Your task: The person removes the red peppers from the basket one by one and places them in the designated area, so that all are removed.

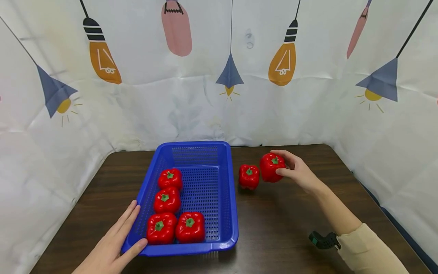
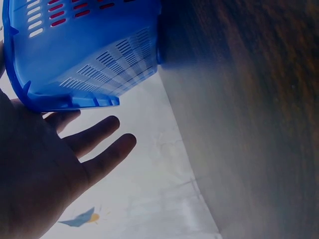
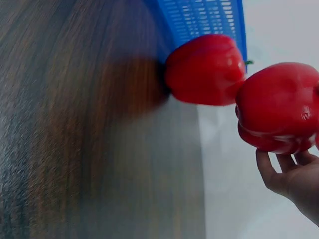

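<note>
A blue plastic basket (image 1: 234, 213) stands on the table with several red bell peppers in it, among them a front-left pepper (image 1: 161, 233) and one beside it (image 1: 190, 232). My left hand (image 1: 114, 238) rests on the basket's near left corner, its fingers fairly straight along the rim; the left wrist view shows the hand (image 2: 45, 164) against the basket's outer side. At the right, my right hand (image 1: 299, 171) grips a red bell pepper (image 1: 270, 167) between thumb and fingers, raised off the table in the right wrist view. Another red pepper (image 1: 248, 177) sits on the table between it and the basket.
The dark wooden table (image 1: 273, 232) runs back to a white curtain (image 1: 205, 118) printed with hanging lamps and bulbs. A black strap device (image 1: 323, 240) is on the right wrist. The basket's right half shows bare mesh.
</note>
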### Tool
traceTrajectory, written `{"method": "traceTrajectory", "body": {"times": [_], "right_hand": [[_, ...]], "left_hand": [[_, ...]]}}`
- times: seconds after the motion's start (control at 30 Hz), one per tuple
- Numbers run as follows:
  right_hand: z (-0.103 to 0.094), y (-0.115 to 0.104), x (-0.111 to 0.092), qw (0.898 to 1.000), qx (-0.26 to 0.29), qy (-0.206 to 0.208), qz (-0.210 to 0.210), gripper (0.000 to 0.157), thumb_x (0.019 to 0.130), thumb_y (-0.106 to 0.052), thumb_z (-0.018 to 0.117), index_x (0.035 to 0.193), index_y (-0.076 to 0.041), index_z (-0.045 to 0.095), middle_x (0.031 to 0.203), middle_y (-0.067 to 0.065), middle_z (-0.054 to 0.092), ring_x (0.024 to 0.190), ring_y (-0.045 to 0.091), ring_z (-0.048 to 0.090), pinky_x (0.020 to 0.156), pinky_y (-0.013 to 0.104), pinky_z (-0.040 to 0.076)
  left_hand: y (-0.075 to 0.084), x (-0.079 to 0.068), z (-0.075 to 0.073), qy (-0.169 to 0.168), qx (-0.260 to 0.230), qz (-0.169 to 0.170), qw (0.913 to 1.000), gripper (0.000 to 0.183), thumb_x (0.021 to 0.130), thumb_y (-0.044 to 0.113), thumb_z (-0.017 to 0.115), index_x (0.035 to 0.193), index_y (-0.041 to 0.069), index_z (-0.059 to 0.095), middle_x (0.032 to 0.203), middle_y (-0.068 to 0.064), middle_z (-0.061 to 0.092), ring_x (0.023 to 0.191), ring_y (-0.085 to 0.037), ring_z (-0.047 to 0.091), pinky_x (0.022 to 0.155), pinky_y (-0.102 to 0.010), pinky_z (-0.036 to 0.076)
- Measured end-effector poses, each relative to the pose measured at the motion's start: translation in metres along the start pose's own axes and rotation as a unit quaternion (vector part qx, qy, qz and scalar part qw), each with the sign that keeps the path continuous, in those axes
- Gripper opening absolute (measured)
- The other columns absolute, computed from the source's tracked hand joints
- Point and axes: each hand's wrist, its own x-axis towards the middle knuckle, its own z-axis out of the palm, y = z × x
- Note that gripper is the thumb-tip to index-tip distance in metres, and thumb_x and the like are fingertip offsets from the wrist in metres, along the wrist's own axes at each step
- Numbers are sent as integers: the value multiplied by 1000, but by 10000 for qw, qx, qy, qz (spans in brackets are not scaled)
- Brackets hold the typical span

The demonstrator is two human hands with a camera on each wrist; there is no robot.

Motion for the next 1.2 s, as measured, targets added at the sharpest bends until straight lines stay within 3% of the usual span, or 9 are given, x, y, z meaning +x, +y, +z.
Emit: {"method": "traceTrajectory", "body": {"times": [0.07, 0.23, 0.3, 0.43, 0.57, 0.7, 1.0, 1.1, 1.2], "right_hand": [[-2, 5, 0, 10000, 32, 46, 74, 56, 96, -2, 62, 150, 0, 45, 140, 16, 54, 117, 25, 59, 90, 34, 57], [-5, 17, 0, 9997, 33, 98, 225, 57, 95, -3, 63, 149, 2, 45, 138, 16, 55, 116, 23, 59, 90, 32, 56], [-6, 22, 0, 9996, 7, 86, 269, 58, 95, -4, 64, 149, 2, 44, 139, 18, 54, 117, 23, 58, 91, 32, 56], [-5, 32, -1, 9991, -88, 44, 409, 58, 95, -4, 65, 150, -1, 45, 143, 19, 51, 122, 25, 54, 93, 32, 54], [-3, 40, -1, 9984, -198, 18, 522, 60, 94, -3, 66, 150, -3, 46, 147, 19, 48, 126, 27, 51, 95, 31, 52], [-1, 44, 0, 9983, -244, -5, 530, 61, 93, -1, 67, 150, -2, 46, 148, 20, 48, 128, 29, 49, 96, 30, 51], [0, 47, -1, 9976, -306, 20, 627, 62, 91, -1, 72, 148, -3, 49, 146, 19, 50, 129, 32, 47, 96, 30, 50], [0, 48, -1, 9975, -313, 11, 629, 63, 91, -3, 74, 148, -4, 48, 147, 19, 50, 132, 35, 45, 98, 30, 50], [-2, 49, -2, 9974, -325, -2, 649, 65, 91, -5, 75, 149, -4, 47, 149, 19, 48, 134, 37, 43, 99, 31, 49]], "left_hand": [[0, 0, -1, -31, 27, -54, 10000, 88, 93, 33, 76, 164, 19, 27, 168, -4, 24, 145, -32, 35, 101, -5, 16], [1, 0, -2, -110, 130, -166, 9997, 88, 93, 35, 76, 165, 20, 27, 168, -4, 24, 142, -36, 37, 103, -35, 34], [1, 0, -1, -98, 111, -145, 9998, 88, 93, 35, 76, 165, 20, 27, 168, -4, 24, 143, -35, 37, 105, -31, 33], [1, -1, -1, -57, 41, -100, 9999, 88, 93, 33, 75, 165, 20, 27, 168, -4, 24, 145, -31, 35, 100, -4, 15], [1, 0, -1, -83, 65, -120, 9999, 89, 92, 34, 76, 165, 19, 27, 168, -5, 25, 143, -35, 37, 108, -33, 35], [2, 1, -2, -107, 95, -119, 9998, 89, 92, 35, 76, 164, 17, 27, 167, -7, 25, 139, -40, 40, 92, -60, 44], [3, 1, -2, -75, 203, -81, 9997, 90, 92, 35, 77, 164, 18, 27, 167, -5, 25, 141, -35, 39, 91, -55, 45], [2, 1, -2, -40, 131, -52, 9999, 89, 92, 34, 76, 164, 18, 27, 168, -5, 25, 144, -30, 36, 103, -31, 40], [2, 0, -1, 6, 62, 9, 10000, 88, 93, 32, 76, 164, 19, 27, 168, -4, 24, 148, -19, 31, 101, -6, 21]]}}
